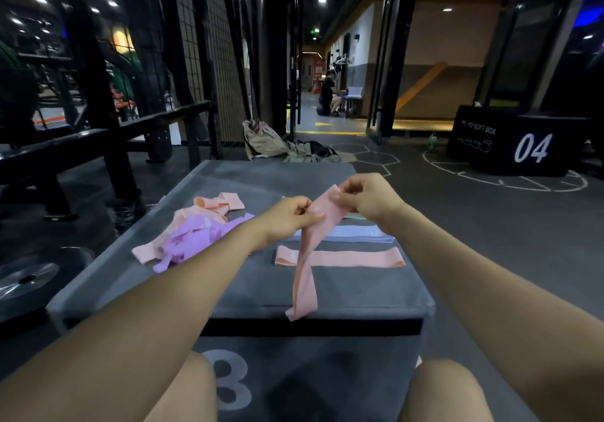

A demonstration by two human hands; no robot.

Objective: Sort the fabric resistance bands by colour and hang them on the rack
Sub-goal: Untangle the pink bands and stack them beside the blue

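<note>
Both hands pinch one pink band (307, 251) at its top: left hand (287, 217), right hand (369, 197). It hangs over the counter (376, 294). Flat pink band (356, 257) beneath; tangled pile (192, 232) lies left.

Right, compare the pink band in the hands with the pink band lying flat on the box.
The held pink band hangs down, twisted, pinched at its top by the left hand and the right hand; the flat pink band lies straight across the grey box, untouched. The held one dangles past the box's front edge; the flat one rests wholly on top. Both look the same pink.
</note>
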